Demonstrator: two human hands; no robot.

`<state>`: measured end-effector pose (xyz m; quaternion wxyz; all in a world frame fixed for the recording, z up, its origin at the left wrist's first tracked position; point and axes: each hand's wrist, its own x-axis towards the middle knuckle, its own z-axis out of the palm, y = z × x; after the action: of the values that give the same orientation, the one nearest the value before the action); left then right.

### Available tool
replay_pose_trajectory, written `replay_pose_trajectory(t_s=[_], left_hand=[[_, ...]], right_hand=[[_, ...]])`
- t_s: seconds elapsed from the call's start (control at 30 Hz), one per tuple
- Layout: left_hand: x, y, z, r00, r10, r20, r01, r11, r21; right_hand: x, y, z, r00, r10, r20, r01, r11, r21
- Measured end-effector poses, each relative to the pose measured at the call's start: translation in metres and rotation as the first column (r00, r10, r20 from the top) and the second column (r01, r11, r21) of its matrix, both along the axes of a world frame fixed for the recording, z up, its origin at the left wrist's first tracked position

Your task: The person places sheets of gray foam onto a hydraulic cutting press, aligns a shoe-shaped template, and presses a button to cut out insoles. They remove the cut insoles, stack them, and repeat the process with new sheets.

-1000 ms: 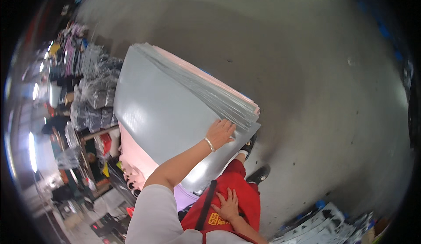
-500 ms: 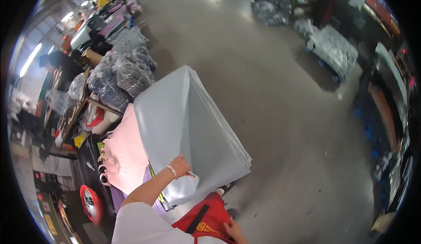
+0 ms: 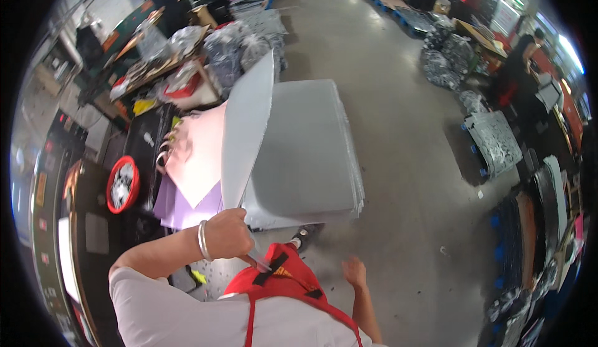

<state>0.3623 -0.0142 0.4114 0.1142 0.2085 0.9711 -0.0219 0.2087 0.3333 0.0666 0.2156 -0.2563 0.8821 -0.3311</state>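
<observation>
1. Far left: red ring point(image 3: 123, 184) on the dark bench, apart from the work.
2. Left of centre: pink sheets point(image 3: 198, 160) and purple sheets point(image 3: 171, 205) lie fanned out beside the stack, partly under the raised sheet.
3. Centre: grey sheet point(image 3: 246, 132) now stands nearly on edge, top corner up toward the bagged goods. Half a second ago it lay flat on the stack with the hand resting on top, so one sheet has been peeled off and tipped up.
4. Lower centre: left hand point(image 3: 229, 235), bangle on the wrist, fingers curled shut around the sheet's bottom edge.
5. Centre right: stack point(image 3: 308, 160) lies flat on the floor, top face bare, edges roughly square. My read: separation is done and the lifted sheet hangs free of the pile.
6. Lower right of centre: right hand point(image 3: 354, 271) hangs over bare floor, fingers loosely spread, holding nothing, well apart from the stack.
</observation>
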Motion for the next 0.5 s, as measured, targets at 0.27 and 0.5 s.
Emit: replay_pose_trajectory(t_s=[0.27, 0.5], left_hand=[[0.102, 0.027, 0.054, 0.928, 0.346, -0.141, -0.138, 0.667, 0.732], [0.209, 0.091, 0.033, 0.890, 0.453, -0.047, -0.011, 0.123, 0.992]], right_hand=[[0.040, -0.164, 0.159, 0.934, 0.340, 0.112, -0.253, 0.847, -0.467], [0.172, -0.205, 0.219, 0.488, 0.794, -0.363, -0.826, 0.285, -0.487]])
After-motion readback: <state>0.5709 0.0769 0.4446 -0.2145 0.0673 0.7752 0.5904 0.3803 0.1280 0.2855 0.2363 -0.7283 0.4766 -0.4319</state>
